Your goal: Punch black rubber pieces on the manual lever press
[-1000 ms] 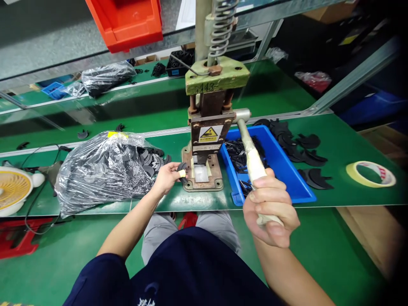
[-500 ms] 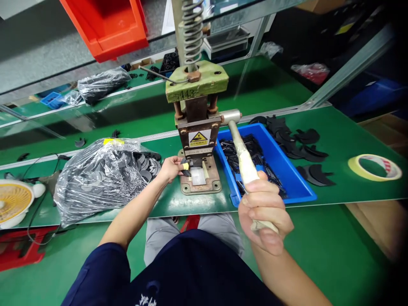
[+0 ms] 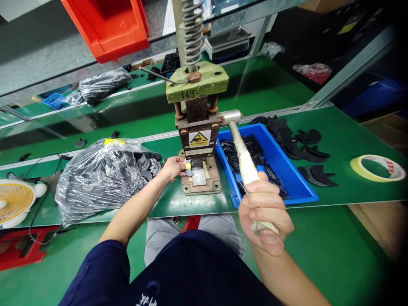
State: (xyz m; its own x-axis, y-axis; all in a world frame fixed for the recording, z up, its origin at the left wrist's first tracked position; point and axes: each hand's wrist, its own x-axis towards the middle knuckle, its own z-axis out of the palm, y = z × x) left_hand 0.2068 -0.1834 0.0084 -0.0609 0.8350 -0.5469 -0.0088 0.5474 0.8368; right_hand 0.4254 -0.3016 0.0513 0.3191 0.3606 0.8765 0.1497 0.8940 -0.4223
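Now, near the bench's [image 3: 170, 203] front edge, the left hand [image 3: 174, 168] pinches a dark flat piece [image 3: 189, 173] at the lever press [image 3: 197, 121], whose handle [image 3: 245, 159] the right hand [image 3: 267, 212] tightly grips.

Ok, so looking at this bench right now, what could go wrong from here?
Pinched fingers: the left hand holds a dark piece at the base of the press, while the right hand grips the lever. Fingers might get caught if the press closed.

Spilled pieces: the plastic bag lies near the front edge of the bench, beside the left forearm, so a bump could shift it.
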